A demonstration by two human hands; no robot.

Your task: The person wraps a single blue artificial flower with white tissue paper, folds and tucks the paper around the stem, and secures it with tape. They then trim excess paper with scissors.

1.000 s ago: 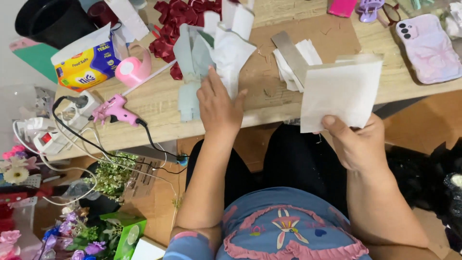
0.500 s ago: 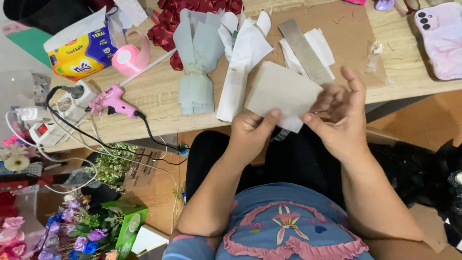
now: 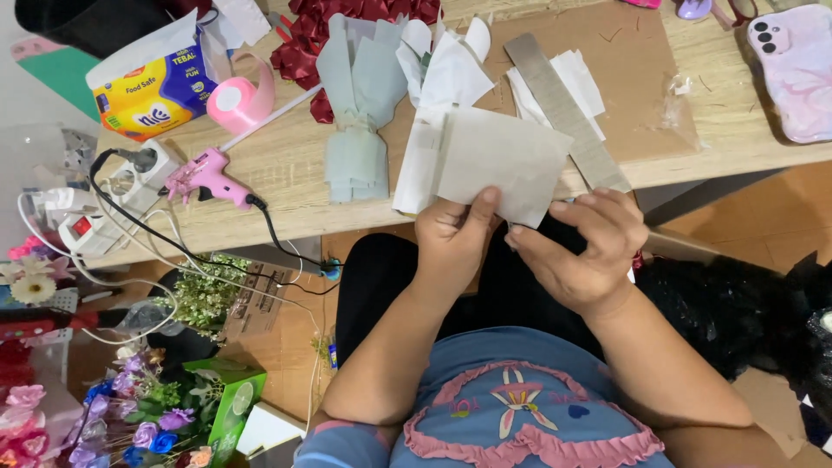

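My left hand (image 3: 453, 234) and my right hand (image 3: 582, 249) both pinch the lower edge of a pale grey-white sheet of paper (image 3: 503, 160), held just over the table's front edge. The left thumb lies on the sheet's face; the right fingers curl at its lower right corner. Behind it lie a folded pale green paper wrap (image 3: 355, 113) and folded white paper (image 3: 433, 104). A long grey metal ruler (image 3: 563, 108) lies on a brown cardboard mat (image 3: 624, 78).
A pink glue gun (image 3: 204, 178) with a black cord, a pink ribbon roll (image 3: 238, 100), a yellow-and-blue packet (image 3: 143, 91), red ribbon flowers (image 3: 321, 26) and a phone in a pink case (image 3: 797, 74) sit on the wooden table (image 3: 286, 199). Power strips and artificial flowers crowd the left floor.
One second ago my right hand alone held the sheet while the left touched the papers on the table. Both hands now grip the sheet at the middle, closer to my body.
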